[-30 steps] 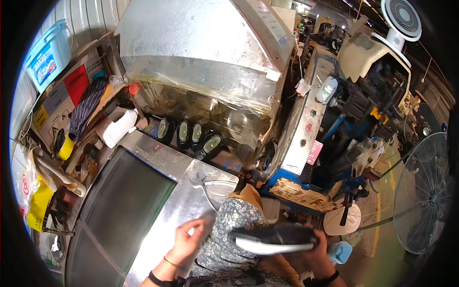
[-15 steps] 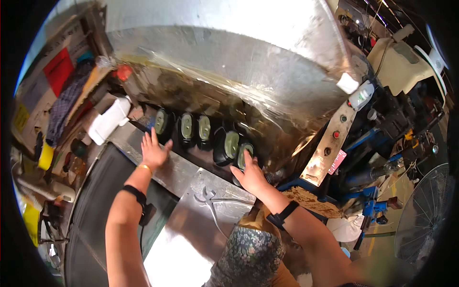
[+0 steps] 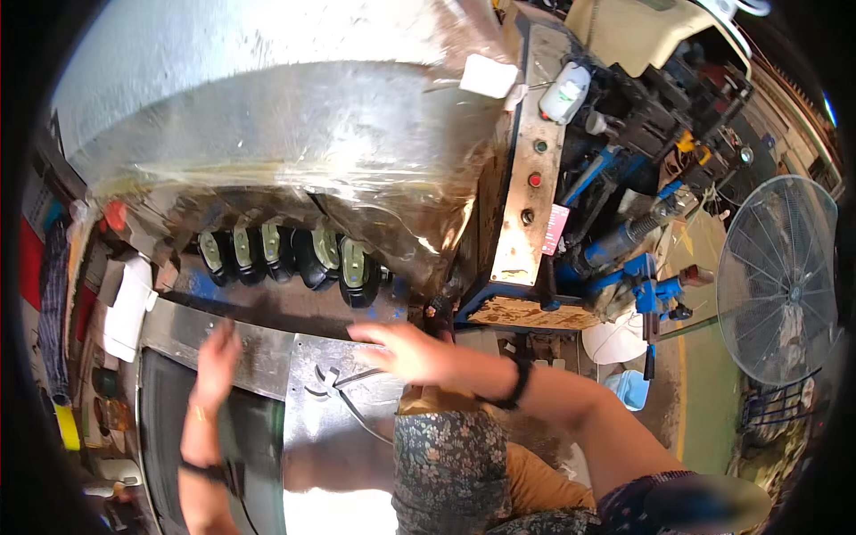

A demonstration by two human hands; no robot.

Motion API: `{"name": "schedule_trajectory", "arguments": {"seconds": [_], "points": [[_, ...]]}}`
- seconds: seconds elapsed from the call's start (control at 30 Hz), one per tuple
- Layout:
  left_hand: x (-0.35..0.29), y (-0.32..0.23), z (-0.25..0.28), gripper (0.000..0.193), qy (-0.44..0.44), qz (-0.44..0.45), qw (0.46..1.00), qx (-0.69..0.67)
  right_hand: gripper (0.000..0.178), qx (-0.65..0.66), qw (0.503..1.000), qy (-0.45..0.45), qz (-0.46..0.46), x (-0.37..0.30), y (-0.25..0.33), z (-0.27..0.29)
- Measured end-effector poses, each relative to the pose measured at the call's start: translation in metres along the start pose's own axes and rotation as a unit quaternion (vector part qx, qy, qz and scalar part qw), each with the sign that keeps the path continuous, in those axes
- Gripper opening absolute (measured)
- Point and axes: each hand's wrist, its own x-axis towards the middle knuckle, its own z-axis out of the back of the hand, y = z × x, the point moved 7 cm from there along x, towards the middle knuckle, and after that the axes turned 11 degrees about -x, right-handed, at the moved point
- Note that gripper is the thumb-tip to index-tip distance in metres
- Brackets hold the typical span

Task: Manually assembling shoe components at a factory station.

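Several black shoe-shaped pieces with grey-green bottoms facing up stand in a row under a metal hood. My left hand, smeared by motion, is over the metal ledge on the near side of the row, apart from the pieces. Its fingers are too blurred to read. My right hand is in front of the row's right end, fingers stretched to the left and nothing in them. Below it, long-handled metal pliers lie on a shiny metal plate.
The metal hood, edged with clear plastic sheeting, overhangs the row. A control panel with buttons rises at right. A black conveyor belt runs at left. A large fan stands far right. A white box-like piece sits left.
Both hands have drawn back toward me, away from the black pieces they were at. The view has swung right. The pieces at the left stand closer together.
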Motion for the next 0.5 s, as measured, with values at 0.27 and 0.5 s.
{"name": "schedule_trajectory", "arguments": {"seconds": [0.27, 0.5], "points": [[-0.393, 0.014, 0.071, 0.039, -0.179, -0.073, 0.873, 0.448, 0.013, -0.084, 0.960, -0.149, 0.223, -0.240, 0.090, -0.060], [-0.476, 0.009, 0.121, 0.039, -0.243, -0.051, 0.887, 0.389, 0.014, -0.200, 0.947, -0.166, 0.187, -0.251, 0.092, -0.091]]}}
